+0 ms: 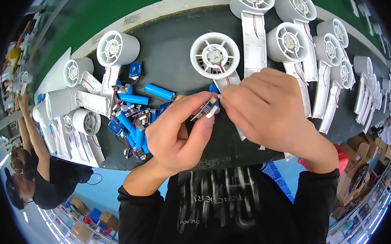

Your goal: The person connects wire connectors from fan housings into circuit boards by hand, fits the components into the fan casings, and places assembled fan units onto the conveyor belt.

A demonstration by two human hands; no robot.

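My left hand [175,138] is closed, pinching a small circuit board [211,107] with metal parts and a white block between thumb and forefinger. Against it, my right hand [267,108] is closed in a pinch on a small white plug [219,96], mostly hidden by the fingertips. Just beyond both hands lies a white fan housing [215,55] with a round spoked end. Its open white handle [227,80], with a red wire inside, runs toward me under my right hand. A blue piece shows behind the board, largely covered.
Left of my hands is a heap of blue cylindrical batteries [134,99] wired to circuit boards. More white fan housings [118,47] stand on the dark belt [170,33] at left and right. At far left, a co-worker [60,178] in black reaches over the belt. Cardboard boxes [358,152] stand at right.
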